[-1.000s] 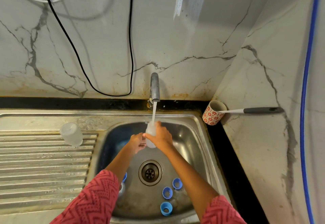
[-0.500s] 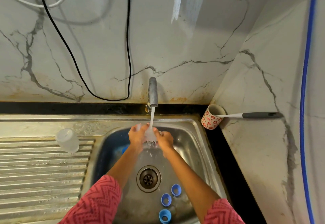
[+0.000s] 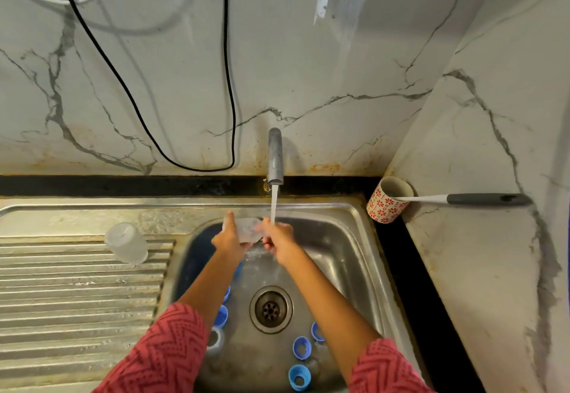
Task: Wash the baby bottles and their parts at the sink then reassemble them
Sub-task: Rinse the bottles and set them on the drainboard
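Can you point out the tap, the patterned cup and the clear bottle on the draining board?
Tap [image 3: 275, 158], head view, middle of its spout.
Patterned cup [image 3: 387, 207], head view, its flowered side.
Clear bottle [image 3: 126, 243], head view, its upturned body.

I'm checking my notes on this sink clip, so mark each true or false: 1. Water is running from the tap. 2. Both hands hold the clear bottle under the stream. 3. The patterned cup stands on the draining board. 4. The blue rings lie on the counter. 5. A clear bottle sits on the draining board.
1. True: the tap is running.
2. True: left hand and right hand hold the clear bottle.
3. False: the patterned cup stands right of the sink, in the corner.
4. False: the blue rings lie in the sink.
5. True: second bottle.
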